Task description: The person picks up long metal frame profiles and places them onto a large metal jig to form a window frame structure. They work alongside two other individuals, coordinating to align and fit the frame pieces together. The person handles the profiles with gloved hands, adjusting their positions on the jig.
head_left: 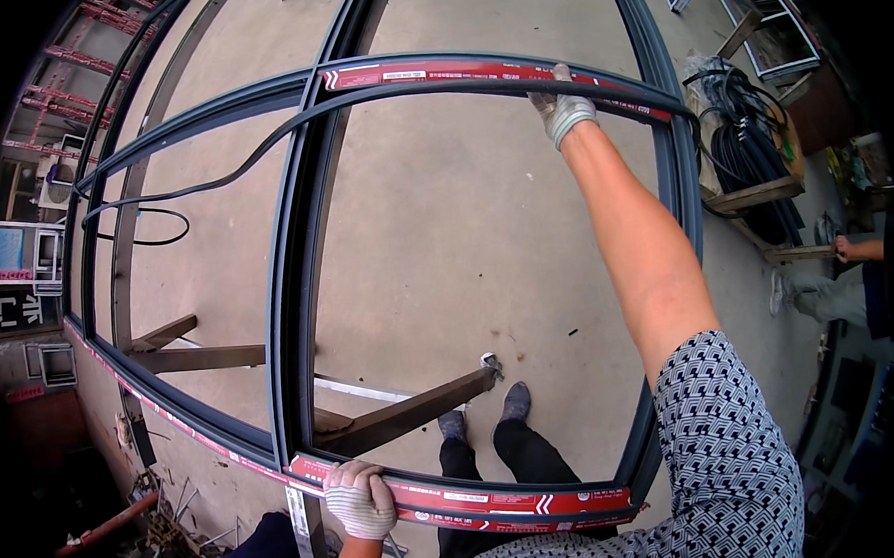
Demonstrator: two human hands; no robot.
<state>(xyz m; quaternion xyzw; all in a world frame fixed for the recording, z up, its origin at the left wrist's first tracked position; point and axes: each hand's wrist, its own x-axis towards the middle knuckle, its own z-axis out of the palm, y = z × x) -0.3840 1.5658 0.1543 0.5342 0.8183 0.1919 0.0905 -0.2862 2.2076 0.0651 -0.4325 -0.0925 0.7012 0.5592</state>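
A large dark grey metal window frame [298, 285] with red protective tape lies raised above the floor in front of me. My left hand [360, 497], in a pale knitted glove, is closed over its near rail, beside the foot of the middle bar. Reaching far across, my right hand [562, 112], also gloved, is closed around a long black rubber strip [419, 89] at the far crossbar. The strip runs along the crossbar, then sags leftward and ends in a loop [180, 226] over the left part of the frame. Some of my right fingers are hidden.
Brown support beams [413, 415] stand beneath the frame, near my feet [512, 404]. At the right sits a heap of coiled black strips [745, 136], with another person's hand [845, 249] beyond it. Tools and rods [173, 510] clutter the lower left.
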